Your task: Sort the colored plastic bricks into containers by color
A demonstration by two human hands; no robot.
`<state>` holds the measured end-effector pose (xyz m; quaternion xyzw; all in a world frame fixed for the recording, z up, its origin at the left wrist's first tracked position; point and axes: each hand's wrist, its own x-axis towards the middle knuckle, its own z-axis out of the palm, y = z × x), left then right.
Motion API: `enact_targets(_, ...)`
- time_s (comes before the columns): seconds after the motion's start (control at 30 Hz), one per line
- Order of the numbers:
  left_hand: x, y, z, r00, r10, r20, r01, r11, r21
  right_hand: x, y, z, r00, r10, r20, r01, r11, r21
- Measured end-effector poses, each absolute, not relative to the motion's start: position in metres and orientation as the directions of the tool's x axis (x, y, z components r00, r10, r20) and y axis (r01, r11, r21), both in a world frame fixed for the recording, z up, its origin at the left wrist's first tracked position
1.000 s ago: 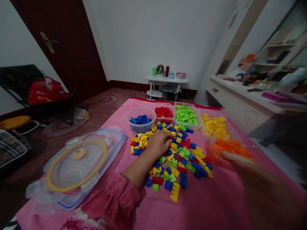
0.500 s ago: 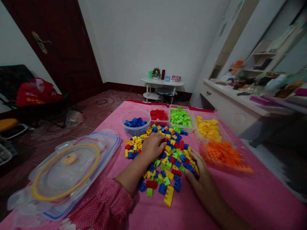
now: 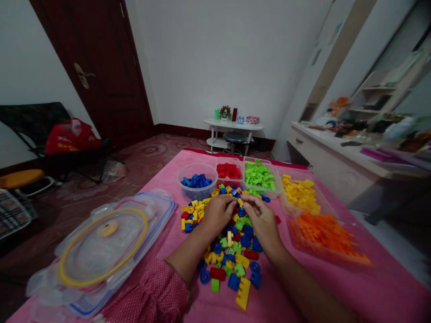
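Both hands are down in the pile of mixed blocks [image 3: 232,253], right in the middle of the pink-covered counter [image 3: 380,287]. The left hand [image 3: 218,214] sits palm down on the pile's left side with its fingers curled over the blocks. The right hand [image 3: 264,220] comes in from the other side, fingers bent and drawn together at the tips. The two sets of fingertips nearly meet at the far edge of the pile. Whether either hand actually has a block pinched I cannot tell, because the fingertips are buried among the pieces.

The pile is a jumble of blue, yellow, red and green. It spreads from just in front of the sorted containers back toward the person, and a yellow comb-shaped block [image 3: 243,294] lies at its near edge.

Along the far side stand a round bowl of blue blocks [image 3: 197,181], a tub of red blocks [image 3: 229,170] and a tub of green blocks [image 3: 259,174]. A tub of yellow blocks [image 3: 300,193] and a tub of orange blocks [image 3: 325,233] curve round to the right, near the right hand. A stack of clear lids [image 3: 101,242] rests well off to the left of the left hand.
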<state>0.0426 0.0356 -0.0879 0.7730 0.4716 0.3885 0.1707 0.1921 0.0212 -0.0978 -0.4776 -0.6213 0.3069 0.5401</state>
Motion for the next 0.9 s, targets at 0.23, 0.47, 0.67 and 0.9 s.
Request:
enact_targets(0.23, 0.035, 0.035, -0.062, 0.018, 0.9, 0.435, 0.316, -0.418, 0.852, 0.176, 0.019, -0.089, -0.091, 0.902, 0.422, 0.332, 0.427, -0.841)
enact_targets(0.47, 0.019, 0.047, -0.052, -0.008, 0.963, 0.27, 0.084, -0.268, 0.96, 0.166, 0.003, -0.09, -0.446, 0.795, 0.411, 0.596, 0.607, -0.526)
enact_targets(0.67, -0.015, 0.033, -0.046, 0.008, 0.954, 0.299, 0.738, -0.207, 0.642, 0.17, 0.003, -0.09, -0.443, 0.782, 0.439, 0.646, 0.618, -0.449)
enact_targets(0.9, -0.029, -0.005, -0.068, -0.094, 0.971, 0.219, 0.944, 0.018, 0.328, 0.174, -0.001, -0.092, -0.482, 0.751, 0.451, 0.594, 0.659, -0.462)
